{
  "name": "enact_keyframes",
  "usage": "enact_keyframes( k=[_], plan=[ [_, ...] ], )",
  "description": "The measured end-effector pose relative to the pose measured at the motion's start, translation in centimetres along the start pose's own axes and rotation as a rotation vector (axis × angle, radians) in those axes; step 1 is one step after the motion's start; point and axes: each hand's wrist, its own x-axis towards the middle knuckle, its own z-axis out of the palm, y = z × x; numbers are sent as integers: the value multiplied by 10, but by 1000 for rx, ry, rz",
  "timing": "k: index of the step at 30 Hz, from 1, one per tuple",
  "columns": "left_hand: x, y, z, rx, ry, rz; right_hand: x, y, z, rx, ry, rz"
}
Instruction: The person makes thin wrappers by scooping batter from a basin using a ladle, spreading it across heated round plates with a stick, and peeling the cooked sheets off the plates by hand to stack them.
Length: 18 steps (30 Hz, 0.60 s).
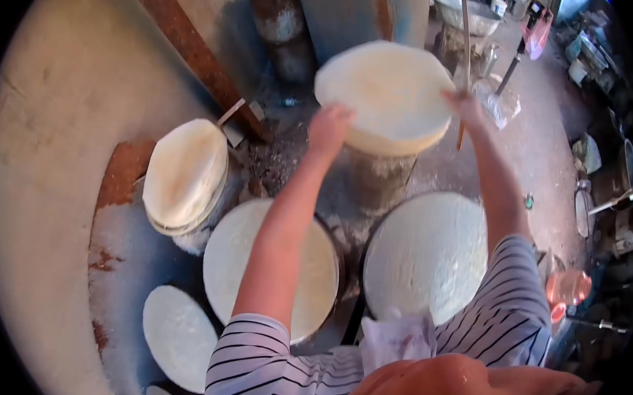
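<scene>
Both my arms reach forward to a stack of thin, round, pale sheets (386, 93) on a stand. My left hand (332, 129) is at the near left edge of the stack, its fingers curled in by the rim. At the right edge is my right hand (464, 106), blurred, its fingers hard to make out. Under my left arm lies a round surface covered with a pale layer (232, 247). A second round, whitish surface (427, 256) lies below my right arm, nearer my body.
Another stack of pale sheets (186, 173) stands at the left, a stick beside it. Pale ovals (179, 339) lie lower left. A thin upright rod (467, 47) is close to my right hand. Behind are a rusty drum (280, 24) and a metal basin (465, 14).
</scene>
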Motion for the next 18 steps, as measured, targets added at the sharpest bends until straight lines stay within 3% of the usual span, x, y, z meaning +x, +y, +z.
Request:
enact_keyframes(
  k=[2, 4, 5, 8, 10, 11, 12, 13, 14, 16, 18],
  plan=[
    [2, -13, 29, 140, -117, 66, 19, 83, 26, 217, -49, 2],
    [-10, -15, 34, 125, -278, 9, 14, 86, 33, 208, -76, 56],
    [-12, -28, 39, 153, -339, 131, 8, 79, 30, 202, -96, 92],
    [-25, -32, -19, 94, -120, 188, -17, 52, 11, -167, -70, -60],
    [-69, -57, -97, 102, -55, -24, -37, 33, -5, -442, -141, -288],
    [-104, -72, -137, 181, -30, -193, -70, -1, -5, -463, -355, -66],
    [-148, -93, -177, 190, -50, -418, -106, 3, -8, -380, -415, -71],
    [-191, -111, -199, 304, 6, -498, -141, 8, -10, -295, -476, -71],
    [-234, -116, -232, 424, -39, -586, -170, 4, -10, -173, -616, 28],
    [-289, -113, -250, 657, -160, -817, -218, -26, -11, -246, -758, 211],
    [-329, -110, -261, 907, -321, -1106, -255, -30, -4, -149, -699, 26]
  ],
)
